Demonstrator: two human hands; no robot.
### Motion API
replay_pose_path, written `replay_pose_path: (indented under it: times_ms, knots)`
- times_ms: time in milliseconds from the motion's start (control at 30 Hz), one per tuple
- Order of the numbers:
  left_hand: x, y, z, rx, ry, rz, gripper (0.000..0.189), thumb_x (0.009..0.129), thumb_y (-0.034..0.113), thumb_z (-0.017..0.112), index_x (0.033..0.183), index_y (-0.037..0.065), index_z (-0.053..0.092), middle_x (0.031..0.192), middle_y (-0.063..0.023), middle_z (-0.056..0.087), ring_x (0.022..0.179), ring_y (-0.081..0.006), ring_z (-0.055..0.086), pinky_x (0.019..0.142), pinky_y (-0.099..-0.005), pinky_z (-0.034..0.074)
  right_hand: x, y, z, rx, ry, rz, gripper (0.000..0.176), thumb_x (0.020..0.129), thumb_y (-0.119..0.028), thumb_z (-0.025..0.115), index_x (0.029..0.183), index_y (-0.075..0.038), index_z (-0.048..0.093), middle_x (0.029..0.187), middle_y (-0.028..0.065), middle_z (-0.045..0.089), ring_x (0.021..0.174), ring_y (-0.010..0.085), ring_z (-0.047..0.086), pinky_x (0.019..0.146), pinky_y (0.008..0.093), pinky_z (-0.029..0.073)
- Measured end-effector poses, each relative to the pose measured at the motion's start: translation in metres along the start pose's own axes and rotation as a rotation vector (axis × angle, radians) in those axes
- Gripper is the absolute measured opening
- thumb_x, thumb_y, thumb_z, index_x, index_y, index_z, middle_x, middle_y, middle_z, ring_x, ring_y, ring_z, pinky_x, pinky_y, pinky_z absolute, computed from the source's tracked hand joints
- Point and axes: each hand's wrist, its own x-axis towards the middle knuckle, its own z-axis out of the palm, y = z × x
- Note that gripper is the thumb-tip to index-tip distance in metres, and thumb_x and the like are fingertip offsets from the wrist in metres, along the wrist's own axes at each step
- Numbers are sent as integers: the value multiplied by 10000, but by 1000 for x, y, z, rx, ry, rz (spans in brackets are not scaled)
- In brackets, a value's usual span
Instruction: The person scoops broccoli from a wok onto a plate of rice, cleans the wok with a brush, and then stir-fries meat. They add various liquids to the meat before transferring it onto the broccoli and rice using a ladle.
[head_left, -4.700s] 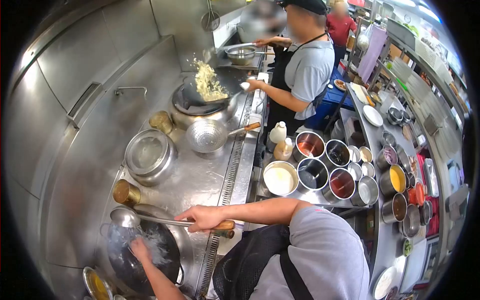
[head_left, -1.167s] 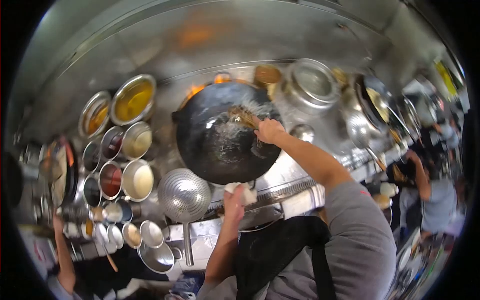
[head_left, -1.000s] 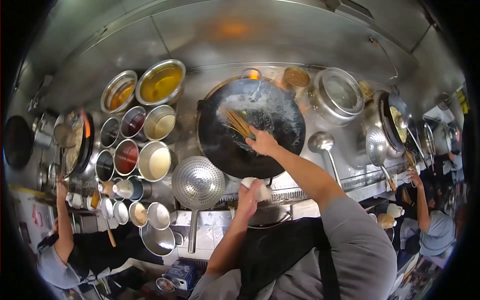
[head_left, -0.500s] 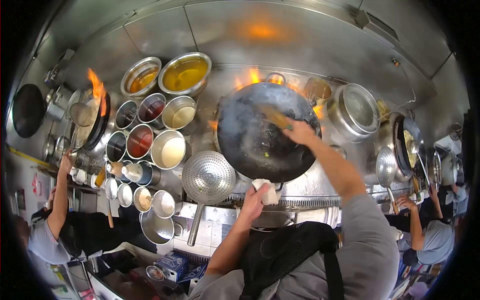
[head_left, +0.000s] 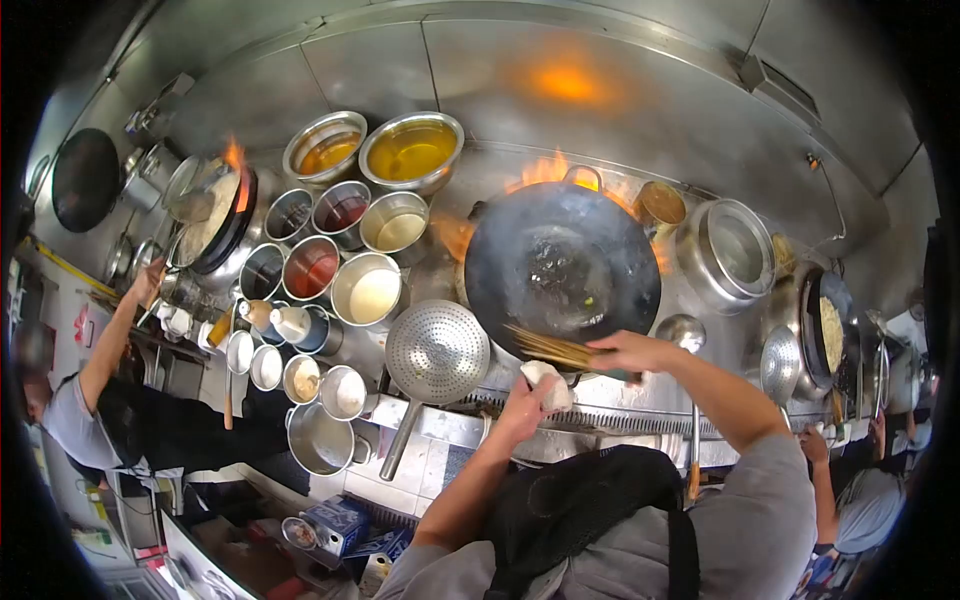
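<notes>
My right grip (head_left: 632, 350) holds a tan bamboo brush (head_left: 556, 348), my left grip (head_left: 520, 412) white cloth (head_left: 552, 388). Orange flames (head_left: 542, 172) around the round black wok (head_left: 622, 235) could scorch either.

1. The right hand (head_left: 635, 355) wraps the brush (head_left: 552, 346), hiding most of its handle
2. A cloth (head_left: 550, 387) bunched in the left hand (head_left: 518, 411) conceals whatever lies beneath it
3. The wok (head_left: 562, 255) hides the source of the flames (head_left: 545, 172) around its rim
4. The right forearm (head_left: 728, 395) covers a stretch of the ladle's handle (head_left: 695, 440)
5. A yellowish speck (head_left: 589, 300) in the wok is too small to identify
6. The co-worker (head_left: 85, 425) on the far left has a blurred head
</notes>
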Motion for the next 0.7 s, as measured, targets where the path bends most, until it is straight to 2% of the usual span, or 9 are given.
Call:
replay_pose_path:
  times_ms: [100, 167, 233, 333, 400, 467, 533, 600, 700]
  knots:
    - [0, -2, 8, -5, 102, 10, 377, 953, 201, 623, 1271, 91, 452, 1180, -69, 581, 1040, -224, 625, 791, -438, 584, 91, -38, 20, 596, 108, -150, 445, 952, -278, 594, 1347, -90, 514, 778, 95, 565, 433, 161, 475, 350, 342, 399]
    - [-2, -1, 10, -4, 130, 27, 373, 944, 195, 635, 1252, 69, 467, 1159, -70, 591, 1017, -217, 628, 792, -419, 582, 152, -76, 22, 681, 548, -206, 413, 950, -250, 577, 1317, -79, 501, 732, 88, 519, 428, 177, 487, 328, 350, 386]
    - [6, -9, 4, 71, 103, 146, 327, 969, 178, 594, 1239, 39, 474, 1119, -92, 604, 966, -214, 639, 759, -391, 578, 167, -87, 35, 814, 646, -159, 464, 947, -251, 578, 1375, -106, 472, 701, 86, 512, 425, 179, 499, 325, 346, 385]
    - [8, -13, 0, 34, 119, 179, 297, 967, 139, 586, 1217, 12, 489, 1087, -99, 615, 937, -209, 643, 753, -373, 578, 138, -72, 48, 638, 587, -49, 586, 927, -264, 599, 1467, -149, 401, 635, 107, 542, 424, 179, 522, 321, 343, 382]
    - [3, -8, 8, -33, 123, 182, 291, 965, 134, 593, 1209, 3, 500, 1086, -92, 619, 934, -201, 642, 771, -369, 570, 99, -21, 48, 203, 378, -44, 599, 907, -333, 613, 1450, -163, 428, 701, 165, 615, 456, 231, 583, 423, 406, 476]
    - [6, -11, 3, -37, 117, 174, 303, 952, 148, 619, 1193, 3, 508, 1065, -91, 624, 917, -184, 636, 763, -348, 557, 47, 23, 35, -434, 343, -120, 594, 895, -389, 599, 1427, -167, 456, 839, 214, 674, 637, 314, 678, 646, 464, 549]
    - [8, -16, -3, -20, 131, 186, 308, 940, 168, 646, 1167, -1, 526, 1023, -89, 633, 899, -167, 631, 761, -329, 546, 1, 44, -2, -782, 327, 5, 582, 889, -415, 595, 1389, -142, 480, 951, 224, 688, 849, 385, 687, 819, 484, 534]
    - [8, -17, -5, 5, 130, 187, 314, 942, 169, 645, 1176, 0, 521, 1029, -89, 631, 900, -165, 631, 760, -328, 547, 13, 41, -35, -815, 482, 245, 553, 882, -402, 609, 1341, -117, 489, 985, 246, 681, 944, 404, 669, 840, 470, 536]
    - [0, -5, 0, -6, 105, 156, 320, 951, 160, 629, 1206, 7, 511, 1056, -78, 629, 916, -167, 635, 769, -333, 550, 103, 24, -39, -656, 687, 217, 528, 899, -375, 592, 1317, -82, 455, 983, 263, 680, 955, 451, 652, 842, 531, 524]
